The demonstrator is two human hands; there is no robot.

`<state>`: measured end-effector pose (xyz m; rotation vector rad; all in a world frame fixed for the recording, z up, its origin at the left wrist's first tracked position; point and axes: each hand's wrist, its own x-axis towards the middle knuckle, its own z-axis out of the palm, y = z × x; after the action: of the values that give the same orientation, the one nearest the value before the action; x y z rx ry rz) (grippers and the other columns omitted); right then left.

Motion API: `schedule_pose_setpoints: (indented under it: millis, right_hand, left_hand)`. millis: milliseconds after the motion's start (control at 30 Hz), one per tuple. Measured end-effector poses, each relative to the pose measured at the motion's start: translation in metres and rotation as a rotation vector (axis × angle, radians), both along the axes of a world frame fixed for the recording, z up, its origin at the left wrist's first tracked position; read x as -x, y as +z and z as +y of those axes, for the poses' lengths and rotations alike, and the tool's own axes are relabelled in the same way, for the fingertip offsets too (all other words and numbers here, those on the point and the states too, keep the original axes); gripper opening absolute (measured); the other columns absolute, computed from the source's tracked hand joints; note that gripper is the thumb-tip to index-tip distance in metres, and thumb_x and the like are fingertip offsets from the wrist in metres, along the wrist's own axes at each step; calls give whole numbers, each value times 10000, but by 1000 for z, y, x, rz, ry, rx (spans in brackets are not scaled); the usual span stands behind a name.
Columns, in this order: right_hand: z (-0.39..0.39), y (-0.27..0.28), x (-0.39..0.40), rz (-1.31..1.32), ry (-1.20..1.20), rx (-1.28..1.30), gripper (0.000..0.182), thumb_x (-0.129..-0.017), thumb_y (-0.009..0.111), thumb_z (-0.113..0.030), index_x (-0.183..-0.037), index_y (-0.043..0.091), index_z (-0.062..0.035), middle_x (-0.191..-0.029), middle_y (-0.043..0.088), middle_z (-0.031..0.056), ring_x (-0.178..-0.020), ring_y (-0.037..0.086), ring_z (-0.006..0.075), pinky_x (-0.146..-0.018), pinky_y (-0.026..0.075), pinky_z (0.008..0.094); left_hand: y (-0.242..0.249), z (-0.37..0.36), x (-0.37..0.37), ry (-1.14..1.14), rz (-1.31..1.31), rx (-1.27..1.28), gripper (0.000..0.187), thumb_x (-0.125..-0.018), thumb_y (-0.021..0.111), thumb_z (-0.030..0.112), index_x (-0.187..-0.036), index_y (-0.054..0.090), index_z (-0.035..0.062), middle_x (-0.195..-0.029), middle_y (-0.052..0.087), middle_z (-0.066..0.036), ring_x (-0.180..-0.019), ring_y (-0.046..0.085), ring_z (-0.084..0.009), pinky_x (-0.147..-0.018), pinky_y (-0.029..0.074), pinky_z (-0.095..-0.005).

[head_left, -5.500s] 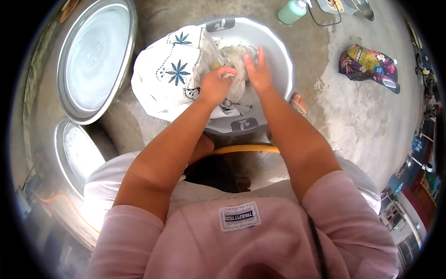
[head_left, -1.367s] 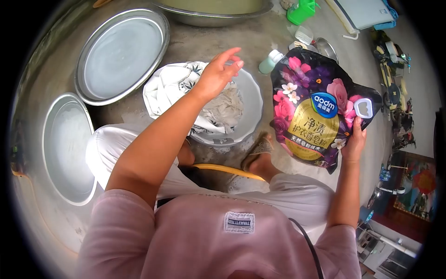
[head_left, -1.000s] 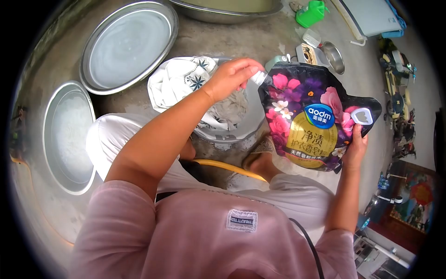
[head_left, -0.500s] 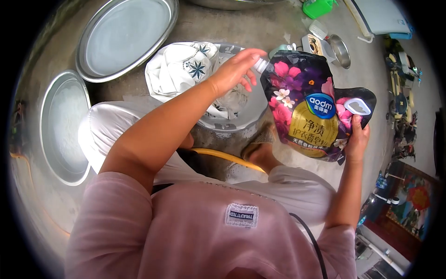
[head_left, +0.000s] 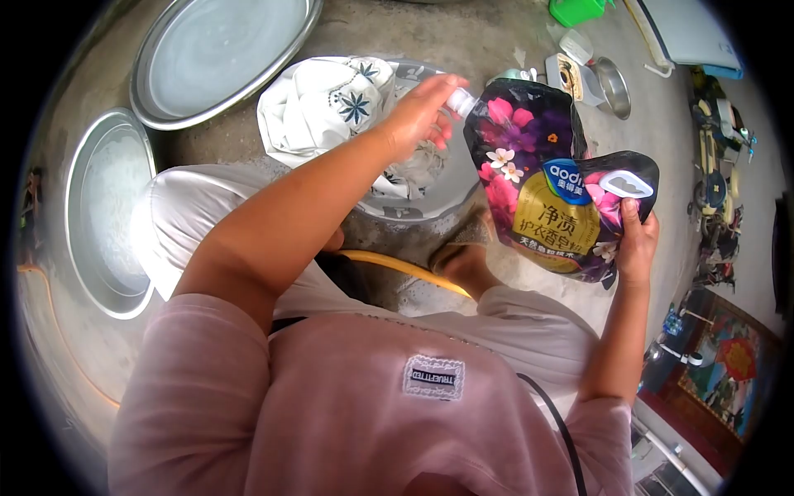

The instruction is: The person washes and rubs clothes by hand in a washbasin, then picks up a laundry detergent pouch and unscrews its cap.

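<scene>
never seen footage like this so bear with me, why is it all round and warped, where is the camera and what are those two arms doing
The camera sits on a person's head and looks down, so you see their own pink shirt, arms and knees; the wide lens bends the edges into a circle. There is no machine here, only bare hands. The right hand grips the lower corner of a dark flowered detergent pouch near its handle cutout. The left hand has its fingers around the pouch's small white cap. Below the left hand, on the concrete floor, stands a grey plastic basin with a white cloth printed with blue flowers in it. To the left lie two round metal basins. A yellow hose runs near the person's foot.
</scene>
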<state>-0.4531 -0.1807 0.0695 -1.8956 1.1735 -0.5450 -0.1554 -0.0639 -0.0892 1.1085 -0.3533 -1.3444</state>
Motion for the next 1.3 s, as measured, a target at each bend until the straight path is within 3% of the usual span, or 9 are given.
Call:
schedule_pose_setpoints:
  millis: [167,367,600,767,800,867,1000,1133,1300]
  right_hand:
    - [-3,-6,4,-42,-8,-25,379,-882,614,-328,-1065,594,4,-985,612,26,-870,541,99,-802,427,248]
    - [-7,-4,0,6,48,-34,377,-883,614,-315,-1080,590,5,-998,612,27,-883,538,98,-816,424,250]
    - [-8,-7,3,-1,56,-68,369,-892,605,-302,-1091,586,8,-1013,609,30,-901,537,101,-830,423,254]
    - [2,1,-12,47,44,-110,380,-897,598,-312,-1096,582,12,-1017,609,37,-902,539,96,-821,426,242]
    - [9,3,-21,19,22,-79,302,-901,606,-267,-996,616,19,-902,624,10,-784,536,72,-734,441,218]
    - [10,5,-28,77,30,-88,299,-900,607,-268,-982,619,19,-888,625,6,-774,535,70,-726,442,216]
    - [19,12,-41,142,-4,-109,296,-899,610,-273,-948,629,18,-853,628,6,-750,531,62,-706,440,207]
    - [26,19,-54,190,18,-95,297,-900,607,-271,-949,628,21,-833,629,11,-730,528,60,-695,439,208]
    - [29,11,-81,298,15,-78,330,-901,597,-290,-947,631,34,-808,636,17,-693,528,62,-655,441,223]
  left_hand:
    - [-18,-2,-12,-135,18,308,388,-925,512,393,-1159,501,84,-756,466,-3,-657,498,-111,-578,458,-267]
    - [-16,-6,-12,-198,-23,25,334,-930,519,353,-1134,490,90,-735,441,14,-701,496,-105,-612,471,-284]
    - [-10,-4,-11,-93,33,266,360,-905,539,417,-981,485,69,-675,421,6,-574,445,-106,-549,432,-264]
    - [-43,-6,-26,168,369,-108,220,-904,481,285,-926,469,67,-639,454,-15,-498,413,-114,-431,362,-280]
    - [-48,-6,-11,200,256,-184,165,-894,444,217,-908,487,58,-651,484,-27,-498,430,-119,-429,386,-281]
    - [-46,-2,25,49,71,-266,198,-906,416,151,-1028,518,34,-725,508,-32,-527,441,-111,-451,391,-262]
    - [-56,-3,85,-209,44,-212,262,-903,384,83,-1132,497,24,-811,540,-63,-579,494,-124,-484,465,-262]
    - [-47,0,116,-239,139,-230,254,-885,387,61,-1092,532,31,-805,538,-61,-585,493,-123,-476,465,-258]
    - [-43,10,125,-535,230,-180,319,-746,440,-25,-1034,557,47,-783,528,-54,-608,491,-125,-466,455,-246]
